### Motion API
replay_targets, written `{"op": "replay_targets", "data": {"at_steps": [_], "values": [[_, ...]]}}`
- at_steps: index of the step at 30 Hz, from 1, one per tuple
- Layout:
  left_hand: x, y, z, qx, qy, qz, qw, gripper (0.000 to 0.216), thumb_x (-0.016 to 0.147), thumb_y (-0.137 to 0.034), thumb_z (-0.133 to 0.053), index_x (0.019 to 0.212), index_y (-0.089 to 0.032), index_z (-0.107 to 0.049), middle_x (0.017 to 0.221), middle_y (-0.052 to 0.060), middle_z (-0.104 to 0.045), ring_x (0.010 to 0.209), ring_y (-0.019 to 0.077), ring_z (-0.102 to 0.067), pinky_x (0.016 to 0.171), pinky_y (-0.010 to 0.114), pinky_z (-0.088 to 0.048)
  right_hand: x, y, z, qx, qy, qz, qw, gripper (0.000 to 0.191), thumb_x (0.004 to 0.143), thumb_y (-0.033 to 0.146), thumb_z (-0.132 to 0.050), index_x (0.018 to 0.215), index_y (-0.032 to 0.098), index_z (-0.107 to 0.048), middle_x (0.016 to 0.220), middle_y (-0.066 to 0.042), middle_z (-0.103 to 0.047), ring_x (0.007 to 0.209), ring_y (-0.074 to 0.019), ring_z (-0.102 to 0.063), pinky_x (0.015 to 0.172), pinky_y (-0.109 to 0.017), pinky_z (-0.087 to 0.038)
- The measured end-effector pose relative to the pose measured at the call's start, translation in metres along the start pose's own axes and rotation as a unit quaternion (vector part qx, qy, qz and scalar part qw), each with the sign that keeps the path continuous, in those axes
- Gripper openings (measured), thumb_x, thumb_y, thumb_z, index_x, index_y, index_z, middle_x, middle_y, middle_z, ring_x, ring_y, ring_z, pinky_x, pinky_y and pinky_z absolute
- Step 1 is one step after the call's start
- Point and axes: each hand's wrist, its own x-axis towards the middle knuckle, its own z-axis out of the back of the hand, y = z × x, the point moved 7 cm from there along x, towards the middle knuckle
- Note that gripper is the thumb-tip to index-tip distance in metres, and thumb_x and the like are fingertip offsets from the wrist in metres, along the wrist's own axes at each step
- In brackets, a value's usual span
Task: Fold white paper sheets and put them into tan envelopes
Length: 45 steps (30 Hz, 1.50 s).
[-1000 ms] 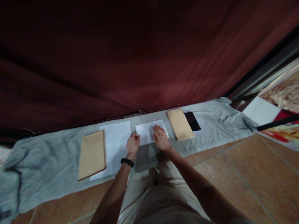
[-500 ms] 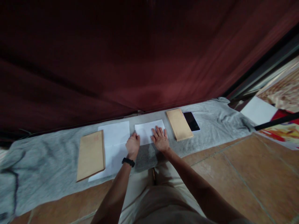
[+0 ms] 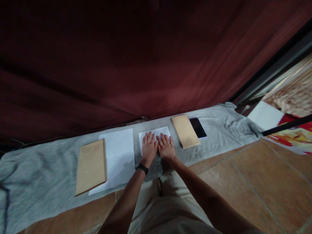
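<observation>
Side by side, my left hand [image 3: 149, 147] and my right hand [image 3: 166, 146] lie flat on a small white sheet of paper [image 3: 158, 130], which looks folded. Both hands have their fingers stretched out and grip nothing; they cover the sheet's near part. Left of them is a larger stack or sheet of white paper [image 3: 122, 152]. Brown envelopes [image 3: 91, 165] overlap its left edge. Another pile of brown envelopes [image 3: 185, 131] lies to the right of my right hand.
A phone [image 3: 198, 127] with a dark screen lies beside the right envelopes. Everything rests on a grey cloth [image 3: 48, 175] along a dark red curtain [image 3: 151, 65]. Brown floor tiles [image 3: 255, 175] are at the right, with a black bar [image 3: 287, 125] and a colourful printed sheet [image 3: 297, 133].
My left hand was closed at the small sheet's left edge; it has opened and moved right onto the paper beside my right hand. The right hand has stayed flat there.
</observation>
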Motion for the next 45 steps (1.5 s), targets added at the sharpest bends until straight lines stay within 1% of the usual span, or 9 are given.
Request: {"op": "replay_targets", "data": {"at_steps": [4,8,12,16,19,26,32,39,45], "values": [[0.006,0.008,-0.019,0.035,0.01,0.007,0.999,0.052,0.104,-0.035,-0.037,0.151,-0.014,-0.048,0.162,0.014,-0.039,0.154,0.0314,-0.027,0.125,0.052,-0.024,-0.001,-0.002,-0.001,0.006,-0.003,-0.007,1.0,0.049,0.108,0.038,-0.037,0.155,0.024,-0.045,0.164,-0.01,-0.037,0.15,-0.031,-0.035,0.125,-0.055,-0.015],[0.004,0.015,-0.025,0.065,0.003,0.002,0.998,0.053,0.104,-0.032,-0.034,0.155,-0.018,-0.042,0.165,0.011,-0.037,0.155,0.0283,-0.025,0.126,0.051,-0.023,0.002,-0.002,0.002,0.026,-0.009,-0.02,0.999,0.047,0.108,0.037,-0.036,0.152,0.024,-0.05,0.162,-0.009,-0.041,0.149,-0.0309,-0.038,0.125,-0.056,-0.015],[0.002,0.015,-0.028,0.087,0.027,0.001,0.996,0.056,0.103,-0.03,-0.035,0.157,-0.017,-0.039,0.168,0.011,-0.029,0.157,0.0289,-0.019,0.127,0.05,-0.019,0.023,0.002,0.008,0.061,-0.016,-0.056,0.996,0.048,0.109,0.036,-0.033,0.15,0.019,-0.052,0.159,-0.009,-0.045,0.146,-0.029,-0.041,0.124,-0.052,-0.021],[0.001,0.015,-0.033,0.098,0.07,-0.009,0.993,0.062,0.1,-0.026,-0.039,0.16,-0.012,-0.032,0.169,0.012,-0.026,0.159,0.0293,-0.01,0.129,0.05,-0.014,0.046,0.021,0.005,0.075,-0.002,0.002,0.997,0.048,0.109,0.039,-0.034,0.152,0.023,-0.049,0.162,-0.007,-0.041,0.148,-0.0276,-0.039,0.124,-0.049,-0.023],[0.001,0.016,-0.035,0.099,0.076,-0.002,0.992,0.06,0.101,-0.023,-0.034,0.16,-0.012,-0.033,0.169,0.011,-0.027,0.159,0.028,-0.01,0.129,0.049,-0.014,0.05,0.022,-0.002,0.069,0.002,0.013,0.998,0.048,0.109,0.038,-0.034,0.153,0.023,-0.047,0.161,-0.008,-0.042,0.149,-0.0267,-0.038,0.124,-0.049,-0.023],[0.003,0.014,-0.031,0.084,0.039,0.013,0.996,0.055,0.104,-0.03,-0.031,0.157,-0.017,-0.04,0.167,0.009,-0.031,0.158,0.0272,-0.018,0.128,0.051,-0.018,0.037,-0.012,-0.008,0.035,-0.021,-0.012,0.999,0.05,0.108,0.041,-0.039,0.153,0.021,-0.047,0.164,-0.01,-0.038,0.15,-0.0283,-0.037,0.124,-0.048,-0.024],[0.003,0.016,-0.027,0.07,0.011,0.02,0.997,0.054,0.104,-0.035,-0.035,0.156,-0.02,-0.042,0.166,0.01,-0.034,0.157,0.0268,-0.022,0.127,0.054,-0.015,0.021,-0.03,-0.008,0.02,-0.065,-0.04,0.997,0.055,0.106,0.041,-0.042,0.155,0.014,-0.044,0.165,-0.017,-0.032,0.151,-0.031,-0.033,0.123,-0.048,-0.025],[-0.003,0.026,-0.024,0.069,-0.051,0.076,0.993,0.063,0.105,-0.042,-0.035,0.155,-0.005,-0.038,0.164,0.022,-0.032,0.155,0.0307,-0.026,0.125,0.052,-0.022,0.017,-0.03,-0.003,0.011,-0.085,-0.035,0.996,0.055,0.106,0.04,-0.042,0.154,0.013,-0.044,0.163,-0.018,-0.035,0.149,-0.0311,-0.037,0.122,-0.049,-0.027],[-0.018,0.029,-0.018,0.064,-0.095,0.088,0.99,0.067,0.105,-0.044,-0.032,0.154,0.002,-0.037,0.162,0.025,-0.034,0.154,0.0316,-0.028,0.125,0.05,-0.024,0.017,-0.029,-0.002,0.001,-0.092,-0.038,0.995,0.055,0.106,0.04,-0.042,0.155,0.014,-0.044,0.162,-0.018,-0.038,0.148,-0.0307,-0.038,0.122,-0.049,-0.027]]}}
